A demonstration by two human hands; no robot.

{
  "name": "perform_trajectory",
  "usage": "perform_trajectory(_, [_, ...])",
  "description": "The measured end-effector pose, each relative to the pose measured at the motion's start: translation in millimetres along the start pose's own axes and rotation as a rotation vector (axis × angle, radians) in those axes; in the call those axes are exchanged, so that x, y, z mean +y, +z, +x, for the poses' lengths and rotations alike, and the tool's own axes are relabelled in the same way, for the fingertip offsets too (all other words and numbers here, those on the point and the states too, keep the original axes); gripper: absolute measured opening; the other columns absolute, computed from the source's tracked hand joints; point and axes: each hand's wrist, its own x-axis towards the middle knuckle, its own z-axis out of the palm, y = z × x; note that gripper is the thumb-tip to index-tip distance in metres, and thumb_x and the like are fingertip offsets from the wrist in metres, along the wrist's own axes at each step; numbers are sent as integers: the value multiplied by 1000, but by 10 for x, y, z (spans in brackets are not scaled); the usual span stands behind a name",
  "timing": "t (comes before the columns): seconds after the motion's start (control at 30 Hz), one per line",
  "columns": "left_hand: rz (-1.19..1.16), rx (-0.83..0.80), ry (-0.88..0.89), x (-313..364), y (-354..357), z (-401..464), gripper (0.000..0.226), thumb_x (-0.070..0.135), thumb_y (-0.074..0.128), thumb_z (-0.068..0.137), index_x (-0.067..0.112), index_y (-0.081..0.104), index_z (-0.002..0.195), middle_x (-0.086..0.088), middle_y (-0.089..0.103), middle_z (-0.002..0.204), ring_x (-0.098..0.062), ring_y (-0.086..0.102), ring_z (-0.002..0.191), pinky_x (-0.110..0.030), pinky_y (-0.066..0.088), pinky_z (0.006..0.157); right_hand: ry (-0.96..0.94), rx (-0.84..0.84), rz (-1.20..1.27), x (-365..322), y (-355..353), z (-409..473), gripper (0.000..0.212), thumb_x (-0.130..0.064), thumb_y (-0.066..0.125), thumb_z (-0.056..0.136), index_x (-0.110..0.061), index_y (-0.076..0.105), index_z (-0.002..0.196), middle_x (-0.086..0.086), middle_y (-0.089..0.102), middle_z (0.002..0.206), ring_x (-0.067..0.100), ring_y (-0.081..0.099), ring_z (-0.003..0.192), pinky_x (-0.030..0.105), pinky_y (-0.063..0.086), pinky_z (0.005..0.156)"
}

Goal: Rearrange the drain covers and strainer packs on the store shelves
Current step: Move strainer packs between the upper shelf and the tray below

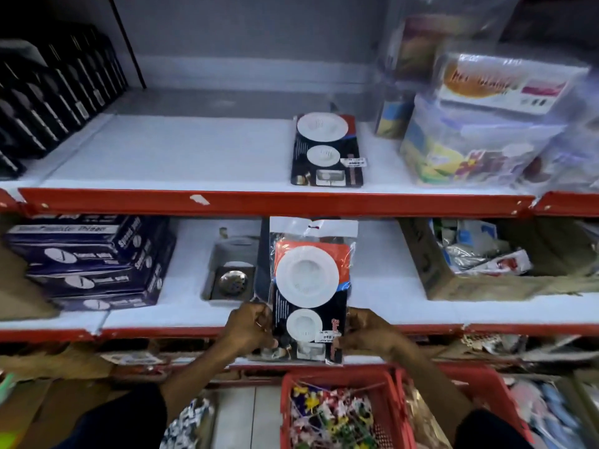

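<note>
A strainer pack (309, 286) with two white round strainers on a black and orange card stands upright in front of the lower shelf (389, 306). My left hand (248, 327) grips its lower left edge and my right hand (369, 332) grips its lower right edge. A second strainer pack (327, 150) lies flat on the upper shelf (162, 157). A square metal drain cover (231, 281) in a clear pack lies on the lower shelf, just left of the held pack.
Dark blue boxes (94, 260) are stacked at the lower shelf's left. A cardboard box (492, 254) of packets sits at its right. Black packs (48, 92) line the upper left, wrapped containers (479, 131) the upper right. A red basket (340, 413) stands below.
</note>
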Motion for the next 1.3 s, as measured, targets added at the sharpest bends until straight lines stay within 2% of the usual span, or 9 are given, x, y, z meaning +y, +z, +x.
perform_trajectory(0.2, [-100,-52,-123,-88,112,112,36,-3,86,55,1,68,86,-8,67,74,-20,61,71,-32,51,65,101,100,46,107,28,149,29,16,73,77,-10,59,81,9,60,75,24,64,68,32,54,65])
perform_trajectory(0.37, [-320,-8,-98,199,-78,540,35,-16,79,68,5,64,91,-12,64,81,-23,61,71,-28,54,59,-3,369,44,-255,-55,524,40,19,68,77,10,65,116,17,67,95,28,62,86,47,57,85])
perform_trajectory(0.47, [-355,95,-88,362,-119,799,43,-13,78,71,-8,62,110,-18,68,95,-24,62,88,-38,57,78,-36,508,-80,-426,-83,728,41,10,67,78,11,63,119,25,72,109,24,63,87,31,53,71])
perform_trajectory(0.57, [-227,151,-74,461,-99,879,39,3,80,76,0,66,112,-20,73,111,-26,68,100,-38,55,96,-32,568,-240,-505,-69,826,38,3,70,81,17,59,114,28,69,115,37,66,110,30,54,86])
perform_trajectory(0.63, [-1,172,28,500,-109,791,21,17,77,80,11,70,100,-17,74,114,-30,69,107,-36,55,95,-67,562,-389,-541,-47,776,17,-1,67,82,1,62,98,16,69,96,37,67,104,7,46,63])
perform_trajectory(0.77, [447,311,369,469,-153,566,45,26,61,90,14,57,133,-7,65,131,-30,59,122,-41,51,101,-438,681,-600,-565,13,533,44,0,63,84,-15,62,125,7,69,122,24,64,111,12,45,89])
perform_trajectory(1.0, [741,870,941,920,-510,229,35,37,54,90,24,59,121,-5,54,138,-25,48,127,-47,38,98,-1224,1075,-979,-1177,-105,195,35,-10,57,88,-13,67,122,6,66,129,29,59,120,41,46,103])
perform_trajectory(1.17, [769,829,848,1519,-781,307,60,51,37,96,22,36,149,-15,25,163,-31,15,154,-59,16,122,-982,1136,-1047,-1821,-249,143,51,-28,47,95,-18,48,145,12,39,157,33,30,148,49,23,123])
perform_trajectory(1.3, [676,595,506,1856,-925,515,64,55,21,98,18,36,148,-23,44,152,-40,25,149,-62,16,121,-449,1002,-935,-2112,-371,225,57,-43,40,99,-17,39,150,25,37,155,41,31,146,53,19,123])
